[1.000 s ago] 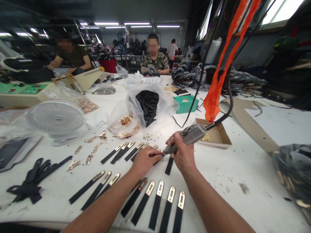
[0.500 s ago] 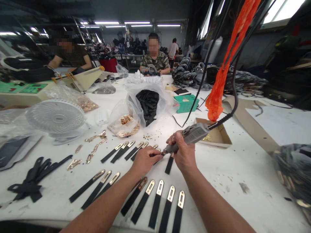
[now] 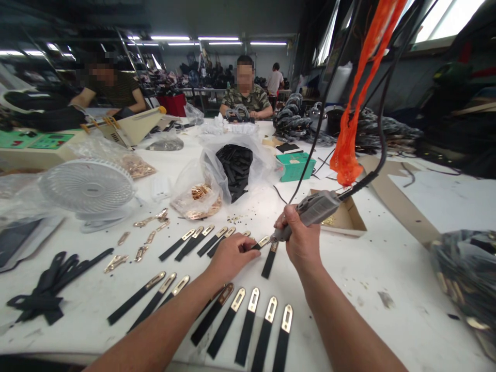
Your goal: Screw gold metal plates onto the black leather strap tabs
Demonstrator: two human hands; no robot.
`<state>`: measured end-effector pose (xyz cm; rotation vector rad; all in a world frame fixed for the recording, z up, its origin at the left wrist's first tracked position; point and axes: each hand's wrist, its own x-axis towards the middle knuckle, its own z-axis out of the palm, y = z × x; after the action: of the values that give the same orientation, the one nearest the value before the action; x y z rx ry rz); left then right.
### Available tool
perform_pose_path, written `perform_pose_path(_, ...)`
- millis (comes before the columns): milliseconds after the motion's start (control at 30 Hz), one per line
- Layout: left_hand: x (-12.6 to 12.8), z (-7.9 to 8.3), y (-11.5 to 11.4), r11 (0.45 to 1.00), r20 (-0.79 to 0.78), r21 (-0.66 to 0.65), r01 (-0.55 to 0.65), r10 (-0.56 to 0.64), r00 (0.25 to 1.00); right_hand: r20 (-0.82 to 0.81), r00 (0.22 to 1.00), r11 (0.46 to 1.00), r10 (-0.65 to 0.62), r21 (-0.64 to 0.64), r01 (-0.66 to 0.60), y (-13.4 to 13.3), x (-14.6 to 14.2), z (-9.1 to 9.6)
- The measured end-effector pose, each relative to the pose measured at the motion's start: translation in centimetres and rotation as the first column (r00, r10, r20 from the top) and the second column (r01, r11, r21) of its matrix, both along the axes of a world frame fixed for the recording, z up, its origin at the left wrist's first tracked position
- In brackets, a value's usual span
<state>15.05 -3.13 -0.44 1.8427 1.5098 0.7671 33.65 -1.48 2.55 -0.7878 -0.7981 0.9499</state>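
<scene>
My right hand (image 3: 303, 240) is wrapped round a grey electric screwdriver (image 3: 315, 207), its tip pointing down and left. At that tip lies the gold end plate of a black strap (image 3: 264, 241). My left hand (image 3: 229, 257) has thumb and index finger on this strap's black part, just left of the plate. Another plated strap (image 3: 268, 266) lies under the screwdriver's front end. Several more black straps (image 3: 253, 315) with slotted gold plates lie in rows in front of and behind my left forearm, which hides some of them.
Loose gold plates (image 3: 140, 253) and bare black straps (image 3: 50, 289) lie left. Behind stand a white fan (image 3: 91, 188), a bag of black straps (image 3: 258, 170) and a green box (image 3: 296, 166). A cardboard tray (image 3: 354, 222) sits right. Orange netting (image 3: 346, 150) and a cable hang overhead. Co-workers sit opposite.
The screwdriver and my right hand have shifted slightly right and up, off the spot by my left fingertips. The held strap's gold plate now shows between my hands.
</scene>
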Motion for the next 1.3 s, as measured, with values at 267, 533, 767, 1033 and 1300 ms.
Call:
perform_pose_path(267, 4.1, 1.1, -1.0, 0.998, -0.378, 0.04, 0.039, -0.021, 0.926, 0.129, 0.991, 0.992, 0.017, -0.126, 0.0, 0.7, 1.7, -0.6)
perform_pose_path(533, 6.0, 0.4, -0.6, 0.997, -0.456, 0.054, 0.062, -0.03, 0.889, 0.247, 0.967, 0.986, 0.055, -0.166, -0.014, 0.2, 1.5, -0.3)
perform_pose_path(767, 6.4, 0.9, -0.8, 0.998, -0.48, 0.036, 0.046, -0.023, 0.877, 0.264, 0.962, 0.988, 0.064, -0.155, -0.023, 0.4, 1.5, -0.6)
perform_pose_path(1033, 6.9, 1.6, -0.8, 1.0, -0.512, 0.006, -0.023, 0.023, 0.858, 0.311, 0.931, 0.978, 0.193, -0.139, -0.156, 0.1, 1.9, -0.8)
perform_pose_path(1300, 6.6, 1.3, -0.3, 1.0, -0.53, 0.008, 0.005, 0.0, 0.848, 0.363, 0.906, 0.977, 0.215, -0.078, -0.2, 0.3, 2.2, -1.6)
